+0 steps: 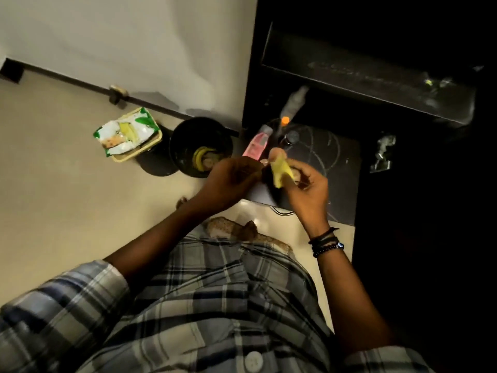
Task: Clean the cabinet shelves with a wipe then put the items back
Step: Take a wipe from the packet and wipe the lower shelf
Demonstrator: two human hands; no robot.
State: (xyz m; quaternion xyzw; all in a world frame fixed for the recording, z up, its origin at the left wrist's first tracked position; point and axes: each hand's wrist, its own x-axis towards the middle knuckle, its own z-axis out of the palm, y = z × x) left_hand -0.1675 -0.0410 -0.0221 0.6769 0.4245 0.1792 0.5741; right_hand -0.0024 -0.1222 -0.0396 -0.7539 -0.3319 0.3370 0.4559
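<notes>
Wipe (279,172) is pinched between your right hand (309,189) and curled left hand (231,180), just above the cabinet shelf (341,168). Spread it flat, then press evenly across the shelf beyond your hands.

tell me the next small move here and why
Probably pull the yellow wipe open and take it up to the dark shelf. The left hand and right hand both hold it bunched between them, the shelf shows pale streaks, and the pink bottle sits lower down, off that shelf.
</notes>
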